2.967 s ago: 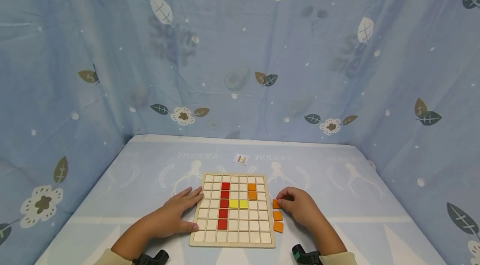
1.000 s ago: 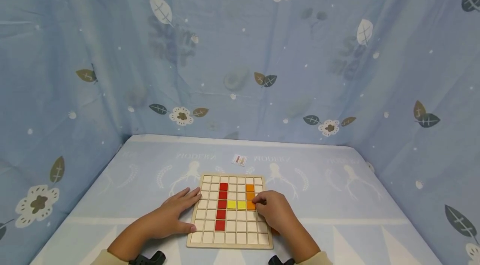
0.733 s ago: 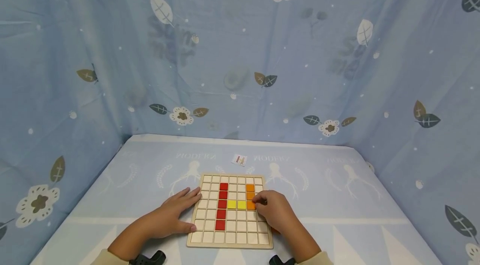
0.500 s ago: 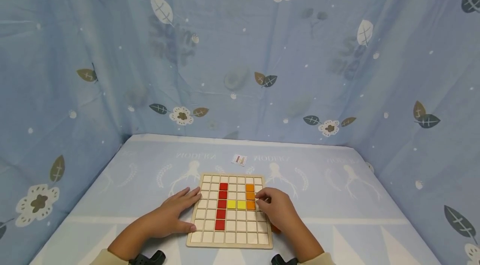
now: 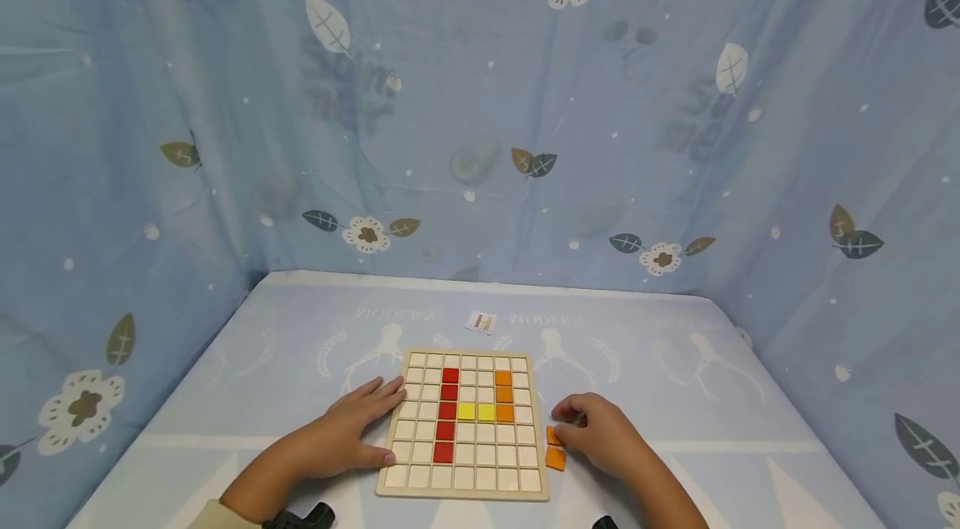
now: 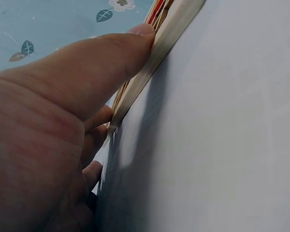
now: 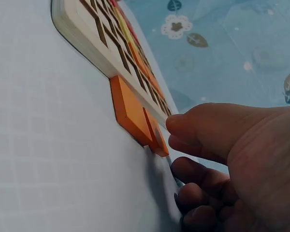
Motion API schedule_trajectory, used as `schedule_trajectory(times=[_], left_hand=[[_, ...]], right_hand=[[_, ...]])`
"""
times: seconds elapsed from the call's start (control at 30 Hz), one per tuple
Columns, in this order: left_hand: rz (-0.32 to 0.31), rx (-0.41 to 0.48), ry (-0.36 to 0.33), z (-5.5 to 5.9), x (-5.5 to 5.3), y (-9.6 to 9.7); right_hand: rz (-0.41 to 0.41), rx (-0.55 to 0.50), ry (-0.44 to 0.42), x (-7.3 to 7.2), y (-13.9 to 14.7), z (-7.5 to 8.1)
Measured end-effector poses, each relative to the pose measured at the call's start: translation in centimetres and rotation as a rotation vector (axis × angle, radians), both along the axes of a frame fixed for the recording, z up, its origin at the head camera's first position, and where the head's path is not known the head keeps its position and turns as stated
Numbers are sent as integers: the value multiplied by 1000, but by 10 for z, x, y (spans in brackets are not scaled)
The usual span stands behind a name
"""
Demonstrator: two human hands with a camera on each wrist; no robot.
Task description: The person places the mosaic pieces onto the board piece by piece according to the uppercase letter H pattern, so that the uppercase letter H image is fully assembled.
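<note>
A wooden grid board (image 5: 463, 498) lies on the table, seen whole in the head view. Set in its cells are a column of several red tiles (image 5: 447, 411), two yellow tiles (image 5: 476, 411) in a row and three orange tiles (image 5: 504, 396) in a column. My left hand (image 5: 352, 429) rests on the board's left edge, thumb and fingers spread. Two loose orange tiles, a nearer one (image 5: 556, 459) and a farther one (image 5: 553, 435), lie along the board's right side. My right hand (image 5: 600, 433) is at the farther loose tile, thumb and fingertips bent close beside it, holding nothing.
Beyond the board lies a small printed card (image 5: 482, 322) with a coloured grid pattern. A patterned cloth covers the table (image 5: 660, 362). Blue floral curtains (image 5: 420, 112) hang behind it and on both sides.
A third orange tile, earlier loose beside the board, now sits at the end of the yellow row. My right hand has let go of it and moved back right to the loose tiles.
</note>
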State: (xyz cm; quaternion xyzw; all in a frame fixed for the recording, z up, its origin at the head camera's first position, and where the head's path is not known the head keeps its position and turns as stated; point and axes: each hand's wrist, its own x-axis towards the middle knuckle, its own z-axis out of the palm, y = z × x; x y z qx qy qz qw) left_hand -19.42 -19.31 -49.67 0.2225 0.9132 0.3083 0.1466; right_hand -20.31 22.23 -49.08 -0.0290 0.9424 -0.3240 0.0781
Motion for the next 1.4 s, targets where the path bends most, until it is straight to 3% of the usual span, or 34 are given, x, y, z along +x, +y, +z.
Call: schedule_trajectory(times=[0.23, 0.8, 1.17, 1.4], left_hand=[[3, -3, 5, 0, 0, 1], [5, -2, -7, -1, 0, 0], [-6, -3, -12, 0, 1, 0], [-4, -6, -5, 1, 0, 0]], right_hand=[[63, -1, 31, 2, 2, -4], [80, -32, 44, 2, 5, -6], [31, -138, 0, 2, 7, -5], [-74, -341, -26, 1, 2, 0]])
